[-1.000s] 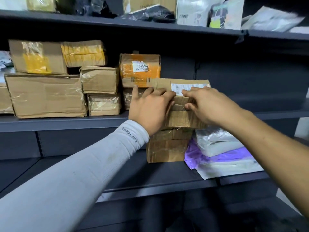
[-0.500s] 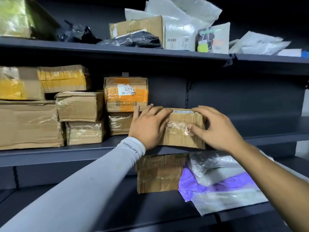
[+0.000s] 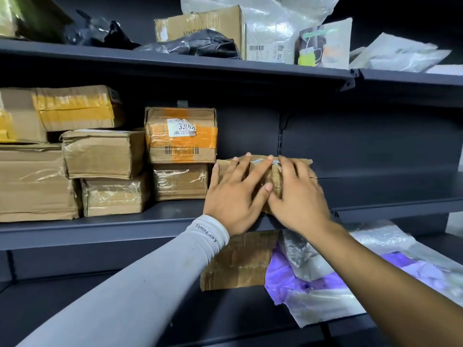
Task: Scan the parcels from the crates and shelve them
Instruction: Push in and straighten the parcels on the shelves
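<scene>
Light is dim and cool, falling from in front and above; the back panel of the dark shelving sinks into near-black shadow. Clear tape on the stacked cardboard boxes and the plastic bags on the top shelf throw pale glare. Wide-angle bending curves the shelf edges, and the far-left boxes smear with blur

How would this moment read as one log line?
step: shelving | both hands: left hand, right hand flat on cardboard parcel | place: middle shelf
</scene>
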